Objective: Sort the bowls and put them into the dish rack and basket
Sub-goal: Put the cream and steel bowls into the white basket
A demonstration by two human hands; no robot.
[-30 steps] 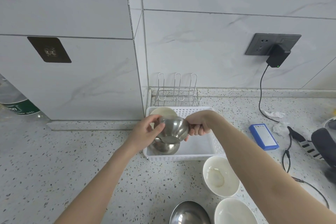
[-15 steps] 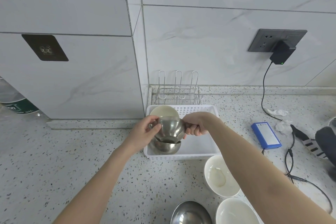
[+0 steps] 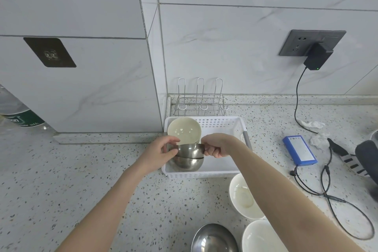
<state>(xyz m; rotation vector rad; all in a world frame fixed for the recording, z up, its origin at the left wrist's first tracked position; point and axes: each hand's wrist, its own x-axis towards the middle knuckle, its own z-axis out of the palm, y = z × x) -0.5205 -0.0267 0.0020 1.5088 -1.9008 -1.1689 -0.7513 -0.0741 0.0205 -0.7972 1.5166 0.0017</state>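
Both my hands hold a small steel bowl [image 3: 191, 150] by its rim, my left hand [image 3: 160, 154] on its left side and my right hand [image 3: 216, 145] on its right. The bowl sits nested in a second steel bowl [image 3: 187, 163] that stands in the front left of the white plastic basket [image 3: 225, 170]. A cream bowl [image 3: 184, 130] leans in the basket's back left corner. Behind the basket stands a wire dish rack [image 3: 201, 100] with nothing in it. On the counter near me are two white bowls [image 3: 242, 196] [image 3: 258, 237] and a larger steel bowl [image 3: 213, 238].
A blue box [image 3: 299, 150] lies right of the basket, beside black cables [image 3: 327, 190] that run up to a charger [image 3: 317, 58] in the wall socket. Crumpled tissue [image 3: 313, 125] and a dark striped object [image 3: 360, 155] lie at the far right. A bottle [image 3: 14, 112] stands at the far left.
The held steel bowl was tilted above the lower steel bowl; it has turned level and come down into that bowl. Both hands stayed on its rim.
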